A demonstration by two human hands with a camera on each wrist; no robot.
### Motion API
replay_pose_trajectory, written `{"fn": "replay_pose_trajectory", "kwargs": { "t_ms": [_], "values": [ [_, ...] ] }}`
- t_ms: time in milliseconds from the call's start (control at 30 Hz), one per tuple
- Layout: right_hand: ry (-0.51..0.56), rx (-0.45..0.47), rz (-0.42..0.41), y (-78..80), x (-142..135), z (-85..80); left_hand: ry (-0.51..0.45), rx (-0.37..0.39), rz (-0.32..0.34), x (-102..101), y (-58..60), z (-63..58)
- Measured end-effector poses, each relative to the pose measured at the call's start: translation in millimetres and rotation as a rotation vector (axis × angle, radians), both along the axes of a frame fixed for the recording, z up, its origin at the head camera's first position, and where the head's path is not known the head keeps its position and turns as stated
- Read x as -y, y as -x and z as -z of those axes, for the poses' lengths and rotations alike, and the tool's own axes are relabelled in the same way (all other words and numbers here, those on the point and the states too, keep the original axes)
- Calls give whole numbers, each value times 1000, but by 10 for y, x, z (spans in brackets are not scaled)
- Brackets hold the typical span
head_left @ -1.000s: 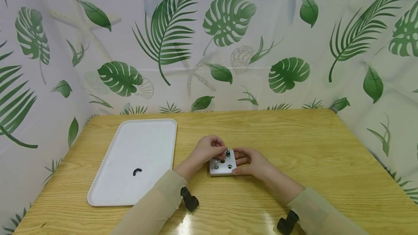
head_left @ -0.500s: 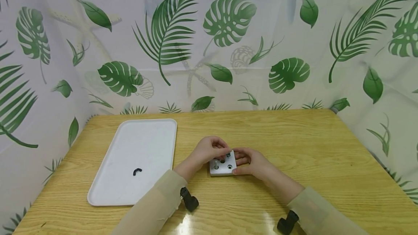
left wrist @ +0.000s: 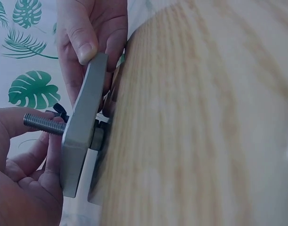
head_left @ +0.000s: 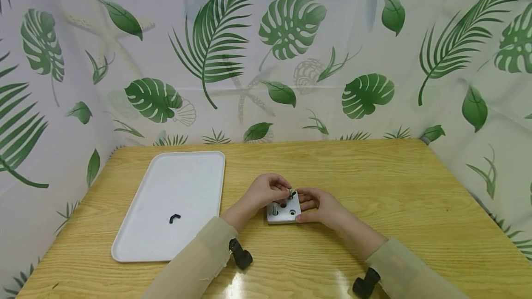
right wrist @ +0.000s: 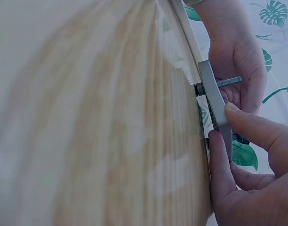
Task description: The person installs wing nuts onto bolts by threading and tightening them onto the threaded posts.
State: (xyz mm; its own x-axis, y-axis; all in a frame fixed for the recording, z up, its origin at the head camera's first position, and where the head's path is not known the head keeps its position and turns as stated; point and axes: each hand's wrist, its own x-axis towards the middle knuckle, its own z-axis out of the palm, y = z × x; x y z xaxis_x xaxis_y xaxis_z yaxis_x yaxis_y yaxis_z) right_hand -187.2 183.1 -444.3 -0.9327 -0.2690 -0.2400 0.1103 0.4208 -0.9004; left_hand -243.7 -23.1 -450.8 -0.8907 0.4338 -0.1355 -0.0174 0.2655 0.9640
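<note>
A small silvery metal plate (head_left: 282, 218) with several round holes is held just above the table. Two threaded bolts stand up through it; the near-left bolt (left wrist: 44, 124) has its head below the plate. On the far-right bolt sits a black wing nut (left wrist: 60, 111), with the thumb and fingers of my left hand (head_left: 266, 191) around it. My right hand (head_left: 326, 209) grips the plate's right edge, thumb on the upper face and a finger underneath, as the right wrist view shows. Parts of the far bolt are hidden behind the left fingers.
To the left lies a white rectangular tray (head_left: 183, 179) with a small black curved piece (head_left: 175, 218) on it. The wooden table (head_left: 353, 165) ends at a leaf-printed cloth (head_left: 311, 110) behind and on both sides.
My left thumb and fingers reach forward over the far bolt, then draw back a little, and the wing nut shows at a different angle. The right hand and plate stay in place.
</note>
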Motion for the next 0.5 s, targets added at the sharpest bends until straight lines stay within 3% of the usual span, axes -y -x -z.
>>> {"fn": "replay_pose_trajectory", "kwargs": {
  "t_ms": [500],
  "values": [
    [19, 3, 0, 4, -5, 22, -40, 62, -75, -30, 13, 23]
  ]
}}
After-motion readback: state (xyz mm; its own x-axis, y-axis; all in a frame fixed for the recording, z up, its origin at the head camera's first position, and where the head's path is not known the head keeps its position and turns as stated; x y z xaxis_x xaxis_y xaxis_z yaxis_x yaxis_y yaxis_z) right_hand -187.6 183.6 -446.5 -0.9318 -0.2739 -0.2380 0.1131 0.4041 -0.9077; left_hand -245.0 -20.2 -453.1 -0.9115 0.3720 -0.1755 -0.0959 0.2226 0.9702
